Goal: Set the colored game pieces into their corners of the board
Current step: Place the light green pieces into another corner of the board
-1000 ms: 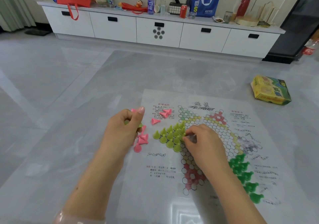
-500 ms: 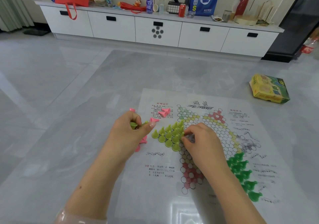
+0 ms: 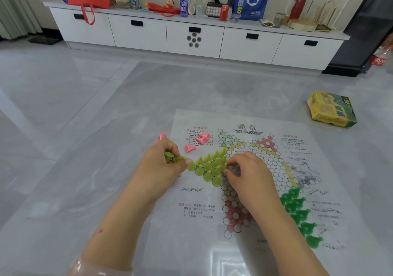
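We are over the board (image 3: 261, 252) now, a printed sheet flat on the grey table (image 3: 63, 190), and the action is at its left-hand corner. The yellow-green pieces (image 3: 209, 166) stand upright there in a tight triangle, bases down, tips up. Our left hand (image 3: 161, 169) sits just to the left of that cluster, fingers curled around two spare yellow-green pieces (image 3: 173, 157) that lie on their sides in its grip, long axes pointing right, toward the corner. The thumb tip touches, or all but touches, the leftmost standing piece.

Our right hand (image 3: 246, 176) comes in from the other side, fingertips pinched together at the right edge of the triangle. It looks to be seating or steadying a piece there, but we cannot tell for sure whether anything is between the fingers.

So the supply is left of the corner and the gaps, if any remain, are on the right flank: we judge the next piece must travel rightward across the standing ones, or be handed over. A low pass could topple the row.

Elsewhere, the dark green pieces (image 3: 299, 214) already stand along the near right corner. The pink pieces (image 3: 202, 138) lie tipped over and loose just beyond our left hand, off the hexagon grid, their corners not yet filled. A yellow game box (image 3: 331, 110) rests well apart at the far right.
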{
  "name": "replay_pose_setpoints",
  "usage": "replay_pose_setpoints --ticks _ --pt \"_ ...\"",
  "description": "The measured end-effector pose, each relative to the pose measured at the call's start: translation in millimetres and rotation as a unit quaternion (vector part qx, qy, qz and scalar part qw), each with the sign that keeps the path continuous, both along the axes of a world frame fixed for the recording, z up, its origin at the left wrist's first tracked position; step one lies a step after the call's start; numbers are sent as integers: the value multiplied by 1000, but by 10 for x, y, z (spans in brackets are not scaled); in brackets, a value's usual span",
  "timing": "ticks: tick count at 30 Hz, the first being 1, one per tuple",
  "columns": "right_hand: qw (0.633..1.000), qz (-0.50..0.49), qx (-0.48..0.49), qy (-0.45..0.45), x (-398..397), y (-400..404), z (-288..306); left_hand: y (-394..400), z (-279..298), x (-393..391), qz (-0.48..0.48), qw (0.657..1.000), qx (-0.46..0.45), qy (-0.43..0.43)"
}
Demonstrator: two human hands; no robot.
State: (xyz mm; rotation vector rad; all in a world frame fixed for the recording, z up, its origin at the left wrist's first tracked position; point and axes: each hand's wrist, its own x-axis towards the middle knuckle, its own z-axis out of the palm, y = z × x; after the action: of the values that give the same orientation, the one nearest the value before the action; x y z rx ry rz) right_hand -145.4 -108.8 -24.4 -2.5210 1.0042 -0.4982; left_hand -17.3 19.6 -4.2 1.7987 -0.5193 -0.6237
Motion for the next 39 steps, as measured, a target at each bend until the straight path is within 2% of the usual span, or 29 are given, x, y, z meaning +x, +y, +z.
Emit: replay_pose_setpoints --ticks 3,5,8,10,13,16,19,23,27,30,33,36,39 --pt "1000 3 9 -8 -41 -5 48 -9 -5 -3 -26 999 18 -8" --pt "999 1 22 -45 -59 13 111 -20 4 -27 -43 999 7 5" --pt "981 32 107 -156 -34 97 253 -51 48 -92 -73 997 -29 20" --pt "960 89 185 -192 -11 171 337 -68 96 -139 -89 994 -58 23" --pt "937 151 255 -186 6 248 362 -78 117 -167 -100 992 -72 40" --pt "943 151 243 -168 7 249 313 -86 87 -178 -119 990 -55 52" --pt "945 128 239 -181 -19 221 320 -66 82 -155 -85 996 -21 25" --pt "943 83 237 -219 -67 158 347 4 168 -49 24 999 -24 17" --pt "940 67 234 -240 -76 144 345 88 84 95 57 991 54 -112" --pt "941 81 227 -237 -66 168 358 158 74 114 -56 968 118 -215" --pt "941 89 222 -241 -52 188 369 198 41 83 -217 912 193 -290" --pt "937 86 226 -252 -47 195 368 156 11 75 -229 875 226 -361" --pt "937 86 227 -250 -53 195 364 104 -28 71 -216 873 224 -375"
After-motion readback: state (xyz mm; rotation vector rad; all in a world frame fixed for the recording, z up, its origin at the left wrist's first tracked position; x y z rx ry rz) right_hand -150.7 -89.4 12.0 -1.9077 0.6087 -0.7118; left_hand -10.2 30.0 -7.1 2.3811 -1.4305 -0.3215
